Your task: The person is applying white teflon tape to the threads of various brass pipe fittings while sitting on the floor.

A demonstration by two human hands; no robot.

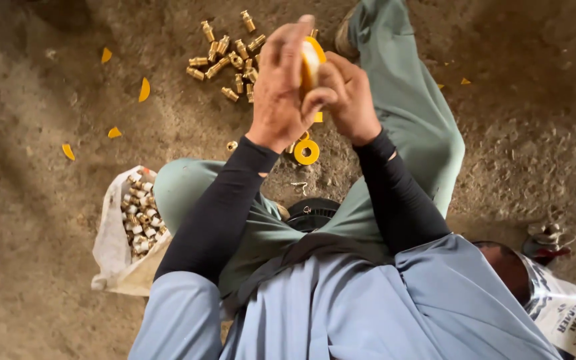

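Both hands are up together over the dirt floor (48,267), and between them sits a yellow spool (313,61), a tape roll by the look of it. The left hand (280,90) is closed around the near side, fingers curled up and over the spool's top. The right hand (349,99) pinches in from the other side, thumb and fingertips tight at the spool's lower edge; whether a small fitting sits under those fingers I cannot tell. So the spool stands on edge right in the grip, its flat faces turned toward each palm, equally close to both hands. Just beyond the grip, farther from the body, lies a pile of brass fittings (231,57). Directly below the hands rests 1 yellow ring (307,152). Off to the left, by the knee, an open bag (118,257) holds more fittings.
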